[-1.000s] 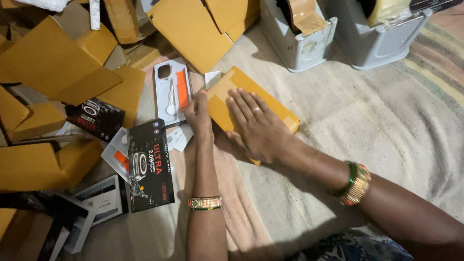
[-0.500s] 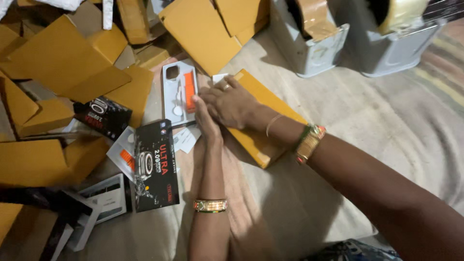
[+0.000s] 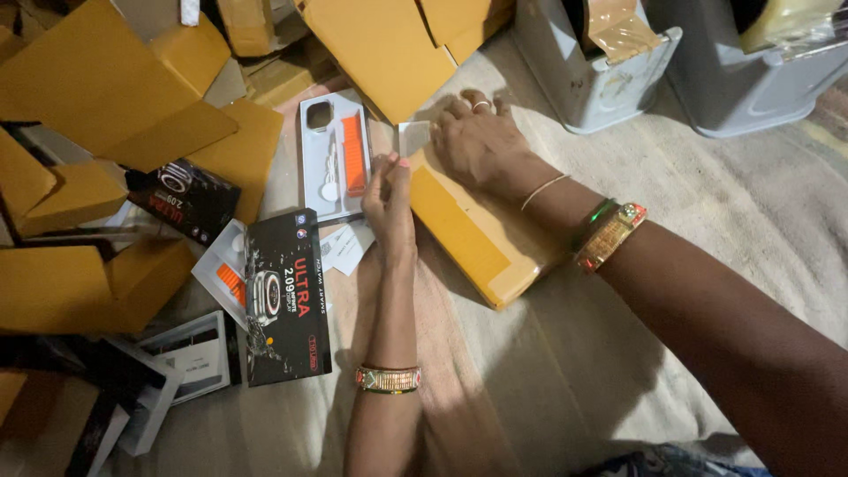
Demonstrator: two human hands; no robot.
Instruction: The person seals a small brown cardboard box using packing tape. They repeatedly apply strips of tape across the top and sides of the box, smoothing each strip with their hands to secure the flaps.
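1. Where the pale cloth-covered floor lies bare, to the right of and below the arms, the widest open room is found; the left half of the view is crowded to its edge with flattened and folded yellow cardboard boxes.
2. Along the top edge, two grey plastic bins are seen, the nearer one with brown tape hanging at its rim; the way upward is closed by them and by more yellow cardboard.
3. A yellow padded envelope is laid slantwise on the cloth between the two hands, its lower corner free and its upper end under the right hand.
4. A black smartwatch box is set just left of the left forearm, with a second black box farther left and a white tray holding an orange strap above it.
5. The right hand is pressed flat on the envelope's upper end, fingers spread, palm down; nothing is gripped by it.
6. The left hand is held at the envelope's left edge, fingers drawn together with the tips up; the edge appears to be touched, though a firm pinch cannot be made out.
7. Small white paper slips lie beside the left wrist.
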